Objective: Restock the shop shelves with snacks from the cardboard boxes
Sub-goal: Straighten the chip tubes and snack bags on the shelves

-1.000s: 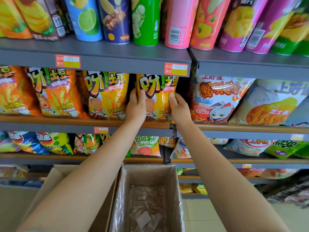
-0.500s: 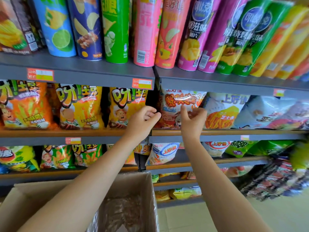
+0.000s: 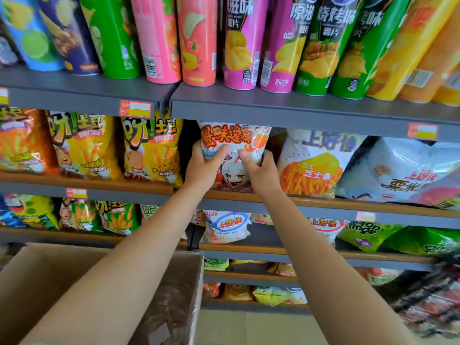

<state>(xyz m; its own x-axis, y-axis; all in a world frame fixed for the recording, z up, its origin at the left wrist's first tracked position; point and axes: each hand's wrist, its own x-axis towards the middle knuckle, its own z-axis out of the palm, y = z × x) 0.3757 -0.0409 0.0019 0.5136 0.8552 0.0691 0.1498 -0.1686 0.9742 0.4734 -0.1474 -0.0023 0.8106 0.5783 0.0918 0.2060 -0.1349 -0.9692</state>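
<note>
on the second shelf, white crab snack bag gripped between both hands, left, right

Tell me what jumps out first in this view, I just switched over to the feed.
Both hands meet at the centre: the left hand and right hand hold a white crab-print snack bag upright on the second shelf. Above, a row of bright chip canisters in pink, green and yellow fills the top shelf. Lower left, an open cardboard box sits under the forearms.
</note>
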